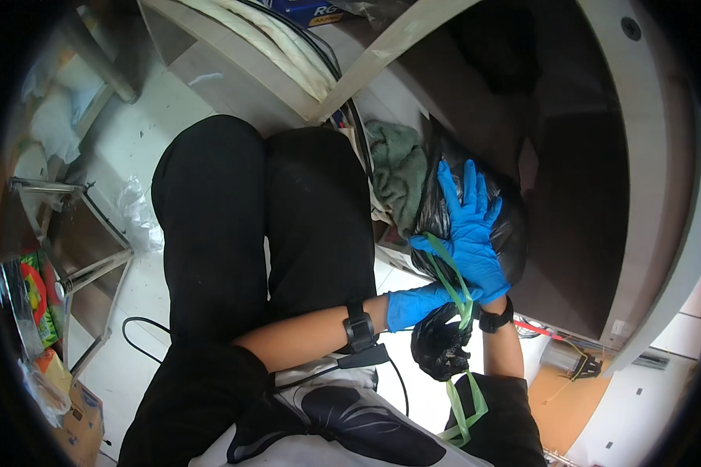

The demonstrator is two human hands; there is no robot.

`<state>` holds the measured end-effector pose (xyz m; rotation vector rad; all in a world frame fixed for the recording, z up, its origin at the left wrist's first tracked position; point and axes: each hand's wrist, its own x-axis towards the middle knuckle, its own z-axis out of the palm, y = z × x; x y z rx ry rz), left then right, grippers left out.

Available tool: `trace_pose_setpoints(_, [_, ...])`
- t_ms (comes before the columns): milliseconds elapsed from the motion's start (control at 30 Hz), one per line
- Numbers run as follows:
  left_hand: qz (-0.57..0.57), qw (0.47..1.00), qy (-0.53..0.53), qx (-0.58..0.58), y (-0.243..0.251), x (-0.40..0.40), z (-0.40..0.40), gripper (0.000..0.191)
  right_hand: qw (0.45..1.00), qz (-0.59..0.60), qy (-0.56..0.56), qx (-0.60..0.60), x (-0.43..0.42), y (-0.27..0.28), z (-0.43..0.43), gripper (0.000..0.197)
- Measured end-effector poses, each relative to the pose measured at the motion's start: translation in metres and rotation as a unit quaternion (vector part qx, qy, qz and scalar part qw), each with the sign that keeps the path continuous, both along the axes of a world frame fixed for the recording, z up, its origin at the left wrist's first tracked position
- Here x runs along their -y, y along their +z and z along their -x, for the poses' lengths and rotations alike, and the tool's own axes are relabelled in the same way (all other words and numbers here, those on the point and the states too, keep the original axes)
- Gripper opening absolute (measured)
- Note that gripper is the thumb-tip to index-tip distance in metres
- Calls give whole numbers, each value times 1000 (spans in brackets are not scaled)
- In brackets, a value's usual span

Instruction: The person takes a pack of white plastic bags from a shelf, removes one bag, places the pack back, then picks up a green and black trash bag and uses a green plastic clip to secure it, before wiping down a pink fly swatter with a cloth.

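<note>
Gloved in blue, my right hand lies with fingers spread against a shiny black plastic bag. A green plastic drawstring runs across its thumb side and down past the wrist. My left hand, also in a blue glove, reaches across beside the right wrist; its fingers are hidden, so its grip cannot be told. Just below it hangs the bunched black plastic, with another green drawstring loop under it. A grey-green cloth is next to the bag, left of my right hand.
A curved cabinet panel bounds the right side. White hoses and black cables lie along a shelf edge at the top. A metal-framed rack and a cardboard box are at the left. A cable with a black connector crosses near my left forearm.
</note>
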<state>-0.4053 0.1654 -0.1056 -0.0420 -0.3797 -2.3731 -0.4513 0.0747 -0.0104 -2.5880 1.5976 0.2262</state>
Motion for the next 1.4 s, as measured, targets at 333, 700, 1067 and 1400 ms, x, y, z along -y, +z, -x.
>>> trace_pose_setpoints(333, [106, 978, -64, 170, 2, 11, -10, 27, 834, -152, -147, 510, -19, 44, 39, 27])
trace_pose_setpoints(700, [65, 992, -2, 109, -5, 2, 12, 27, 667, -362, -469, 452, -262, 31, 198, 20])
trace_pose_setpoints(1067, [-41, 995, -43, 78, 2, 3, 10, 29, 822, 148, -469, 287, -194, 51, 109, 45])
trace_pose_setpoints(1400, [111, 973, 21, 200, 3, 3, 3, 30, 678, -270, -547, 411, -168, -16, 35, 41])
